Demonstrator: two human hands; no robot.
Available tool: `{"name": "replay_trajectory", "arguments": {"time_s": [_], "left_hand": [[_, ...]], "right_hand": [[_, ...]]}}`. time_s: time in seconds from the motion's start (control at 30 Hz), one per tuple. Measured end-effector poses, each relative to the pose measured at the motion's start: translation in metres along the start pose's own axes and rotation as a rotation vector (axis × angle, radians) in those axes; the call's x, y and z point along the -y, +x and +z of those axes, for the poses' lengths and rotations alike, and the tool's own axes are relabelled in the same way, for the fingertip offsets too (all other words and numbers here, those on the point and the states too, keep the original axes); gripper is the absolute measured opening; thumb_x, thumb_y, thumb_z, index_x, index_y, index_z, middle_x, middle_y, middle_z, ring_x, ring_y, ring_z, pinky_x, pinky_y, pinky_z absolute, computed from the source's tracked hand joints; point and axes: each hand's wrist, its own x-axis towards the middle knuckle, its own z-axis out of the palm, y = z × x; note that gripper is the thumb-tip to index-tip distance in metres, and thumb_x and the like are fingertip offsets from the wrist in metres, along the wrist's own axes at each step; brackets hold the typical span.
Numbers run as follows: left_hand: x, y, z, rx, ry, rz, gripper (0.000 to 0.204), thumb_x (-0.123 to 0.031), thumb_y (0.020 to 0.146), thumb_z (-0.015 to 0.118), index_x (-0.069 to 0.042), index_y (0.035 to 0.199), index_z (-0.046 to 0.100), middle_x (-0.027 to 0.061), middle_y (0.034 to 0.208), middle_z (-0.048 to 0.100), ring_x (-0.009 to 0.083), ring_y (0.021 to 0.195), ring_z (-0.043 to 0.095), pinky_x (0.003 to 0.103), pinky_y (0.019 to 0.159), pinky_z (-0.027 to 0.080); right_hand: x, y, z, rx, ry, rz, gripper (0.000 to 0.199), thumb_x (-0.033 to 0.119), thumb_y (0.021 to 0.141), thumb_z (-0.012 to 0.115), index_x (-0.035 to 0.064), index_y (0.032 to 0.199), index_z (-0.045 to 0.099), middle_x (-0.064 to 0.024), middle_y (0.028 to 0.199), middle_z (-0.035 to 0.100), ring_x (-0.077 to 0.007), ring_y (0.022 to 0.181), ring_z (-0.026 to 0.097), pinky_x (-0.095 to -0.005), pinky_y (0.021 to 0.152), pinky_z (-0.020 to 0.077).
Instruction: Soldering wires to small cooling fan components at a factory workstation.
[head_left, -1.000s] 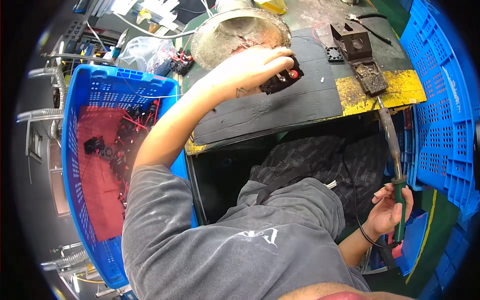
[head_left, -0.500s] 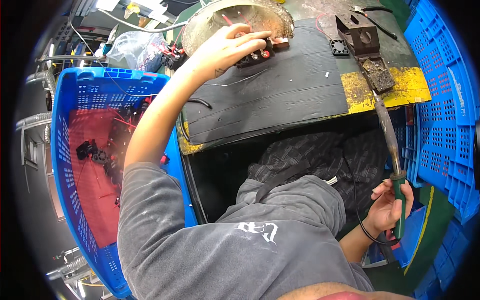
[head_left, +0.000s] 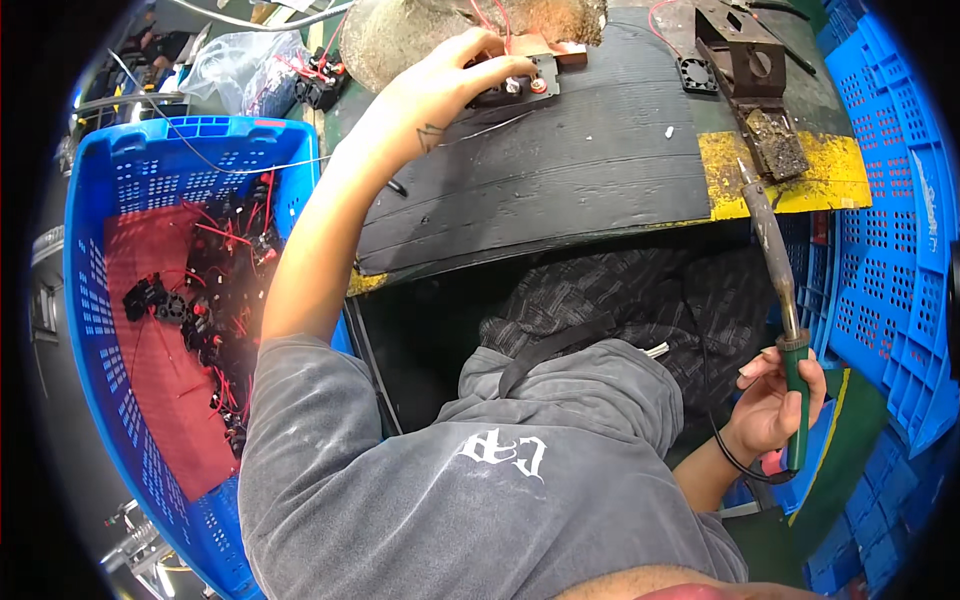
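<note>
My right hand (head_left: pixel 768 412) is wrapped round the green handle of a soldering iron (head_left: pixel 768 230), whose tip points up over the yellow strip at the bench edge. My left hand (head_left: pixel 440 85) reaches across the bench with its fingers closed on a small black part (head_left: pixel 545 80). Round metal terminals show on that part, one with a red ring, and thin red wires rise behind it. Just beyond the fingers lies a reddish-brown block (head_left: pixel 571 54). The fingers hide much of the black part.
A stained round dish (head_left: pixel 385 45) stands behind my left hand. At the right are an iron stand (head_left: pixel 742 62), its crusted tray (head_left: pixel 776 145) and a small black fan (head_left: pixel 697 75). A blue crate (head_left: pixel 92 250) at left holds black parts with red wires. Blue crates (head_left: pixel 880 250) stand right.
The soldering iron's tip has come away from the crusted tray, slightly to the left. My left hand stays at the black part, with more of its terminals showing. The whole view has shifted a little.
</note>
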Motion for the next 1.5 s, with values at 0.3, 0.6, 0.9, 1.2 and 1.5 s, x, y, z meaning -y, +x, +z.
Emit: {"name": "replay_trajectory", "arguments": {"time_s": [0.3, 0.6, 0.9, 1.2, 1.5], "left_hand": [[-0.013, -0.016, 0.015, -0.309, -0.081, -0.164, 0.053, -0.003, 0.08, 0.065, -0.009, 0.131, 0.052, 0.0152, 0.122, 0.057, 0.0348, 0.116, 0.053, 0.041, 0.1, 0.044], [-0.003, -0.018, 0.028, -0.336, 0.002, -0.191, 0.043, -0.012, 0.081, 0.071, -0.007, 0.122, 0.059, 0.0147, 0.113, 0.06, 0.0342, 0.111, 0.054, 0.041, 0.096, 0.045], [0.009, -0.003, 0.048, -1.01, -0.036, 0.202, 0.054, -0.008, 0.071, 0.075, -0.006, 0.122, 0.059, 0.0199, 0.115, 0.056, 0.0342, 0.103, 0.056, 0.044, 0.096, 0.042], [-0.045, -0.069, 0.021, -0.414, -0.2, -0.352, 0.022, -0.002, 0.073, 0.076, -0.005, 0.093, 0.07, 0.0104, 0.086, 0.065, 0.0254, 0.085, 0.064, 0.032, 0.073, 0.05], [-0.019, -0.046, 0.003, -0.693, -0.179, -0.222, 0.023, 0.003, 0.071, 0.077, -0.002, 0.093, 0.073, 0.007, 0.078, 0.059, 0.0183, 0.071, 0.059, 0.026, 0.062, 0.046]], "right_hand": [[-0.005, 0.011, 0.013, 0.009, -0.016, 0.028, 0.041, 0.032, 0.093, 0.05, 0.0042, 0.123, 0.055, -0.0246, 0.1, 0.064, -0.0236, 0.068, 0.065, -0.0262, 0.047, 0.048], [-0.012, 0.031, 0.031, 0.112, -0.01, 0.066, 0.041, 0.033, 0.092, 0.052, 0.0043, 0.121, 0.055, -0.0246, 0.099, 0.064, -0.0241, 0.068, 0.066, -0.0276, 0.048, 0.0499], [-0.021, 0.041, 0.055, 0.131, 0.012, 0.098, 0.045, 0.04, 0.095, 0.051, 0.0044, 0.121, 0.055, -0.0253, 0.097, 0.066, -0.0249, 0.063, 0.065, -0.0279, 0.046, 0.0505], [-0.023, 0.06, 0.071, 0.09, -0.076, 0.047, 0.062, 0.047, 0.091, 0.053, -0.0038, 0.126, 0.05, -0.0273, 0.098, 0.065, -0.0282, 0.061, 0.066, -0.0309, 0.045, 0.0541], [-0.024, 0.091, 0.092, 0.174, -0.091, 0.015, 0.064, 0.051, 0.09, 0.052, -0.0031, 0.125, 0.051, -0.0271, 0.092, 0.065, -0.0278, 0.057, 0.064, -0.0299, 0.044, 0.0515]]}}
